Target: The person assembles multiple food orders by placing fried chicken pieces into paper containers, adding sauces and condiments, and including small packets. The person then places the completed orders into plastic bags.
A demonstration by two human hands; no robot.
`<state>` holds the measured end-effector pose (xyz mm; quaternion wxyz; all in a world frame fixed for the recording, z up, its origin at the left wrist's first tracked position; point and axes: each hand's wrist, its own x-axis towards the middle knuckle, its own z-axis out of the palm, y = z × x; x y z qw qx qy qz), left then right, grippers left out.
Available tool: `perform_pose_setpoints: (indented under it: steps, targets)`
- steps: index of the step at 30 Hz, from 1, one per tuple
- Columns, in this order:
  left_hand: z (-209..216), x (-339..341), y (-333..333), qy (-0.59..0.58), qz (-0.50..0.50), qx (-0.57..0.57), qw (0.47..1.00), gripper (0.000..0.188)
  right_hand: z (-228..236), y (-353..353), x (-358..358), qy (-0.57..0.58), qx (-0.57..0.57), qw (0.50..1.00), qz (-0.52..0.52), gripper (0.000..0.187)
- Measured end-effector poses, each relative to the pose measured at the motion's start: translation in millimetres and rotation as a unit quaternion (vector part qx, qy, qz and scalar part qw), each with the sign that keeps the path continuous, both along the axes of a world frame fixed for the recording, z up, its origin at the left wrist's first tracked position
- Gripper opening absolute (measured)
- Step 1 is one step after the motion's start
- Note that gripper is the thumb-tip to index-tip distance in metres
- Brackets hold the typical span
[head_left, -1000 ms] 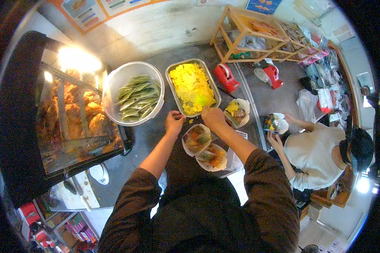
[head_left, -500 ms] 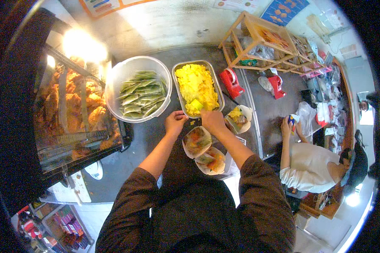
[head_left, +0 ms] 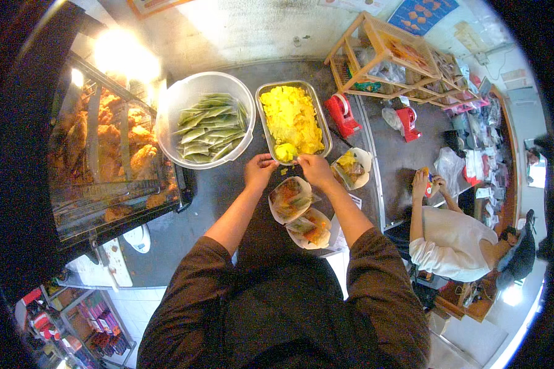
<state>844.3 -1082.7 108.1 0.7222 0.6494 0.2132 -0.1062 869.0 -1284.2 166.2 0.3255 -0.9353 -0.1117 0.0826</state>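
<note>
Bare left hand (head_left: 260, 170) and bare right hand (head_left: 314, 171) at the near end of a rectangular silver metal tray (head_left: 324, 120), bright yellow food (head_left: 289, 117) heaped inside, round translucent plastic tub (head_left: 177, 103) of flat green packets (head_left: 212, 126) beside it

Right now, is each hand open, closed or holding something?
Left hand: curled beside the metal tray; grip can't be told.
Right hand: curled at the tray's near edge; grip can't be told.

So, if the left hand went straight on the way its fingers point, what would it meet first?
The left hand would first meet the metal tray, likely at its near left corner; it may even be touching there, though depth is unclear.
</note>
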Motion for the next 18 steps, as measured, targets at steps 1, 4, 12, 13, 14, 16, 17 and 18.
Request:
perform_pose_setpoints:
  steps: [1, 4, 12, 13, 14, 16, 17, 18]
  targets:
    - [3.0, -0.3, -0.6, 0.030, 0.001, -0.007, 1.000, 0.041, -5.5, -7.6, 3.2, 0.040, 0.047, 0.997, -0.041, 0.030]
    - [17.1, -11.3, 5.9, 0.109, -0.025, 0.013, 0.994, 0.055, -7.4, -31.3, 4.3, 0.153, 0.142, 0.968, -0.138, 0.034]
    - [54.2, -91.9, 42.5, 0.010, -0.256, 0.063, 0.964, 0.068, 85.8, -52.8, -113.1, 0.028, 0.172, 0.981, -0.089, 0.024]
    - [55.4, -96.2, 40.6, 0.042, -0.217, 0.005, 0.975, 0.068, 86.6, -43.0, -128.4, 0.030, 0.134, 0.987, -0.082, 0.021]
    - [56.1, -98.4, 38.0, 0.072, -0.183, -0.065, 0.978, 0.068, 84.1, -33.6, -139.8, 0.009, 0.117, 0.991, -0.060, 0.020]
    - [56.8, -100.7, 34.6, 0.068, -0.174, -0.062, 0.980, 0.065, 69.9, -15.3, -149.6, -0.082, -0.144, 0.981, 0.098, 0.029]
    - [57.1, -102.4, 34.0, 0.078, -0.171, -0.058, 0.980, 0.064, 61.6, -7.8, -153.1, -0.113, -0.161, 0.974, 0.113, 0.031]
    - [57.6, -104.3, 33.8, 0.076, -0.166, -0.074, 0.980, 0.063, 54.5, -2.2, -155.4, -0.076, -0.219, 0.964, 0.135, 0.034]
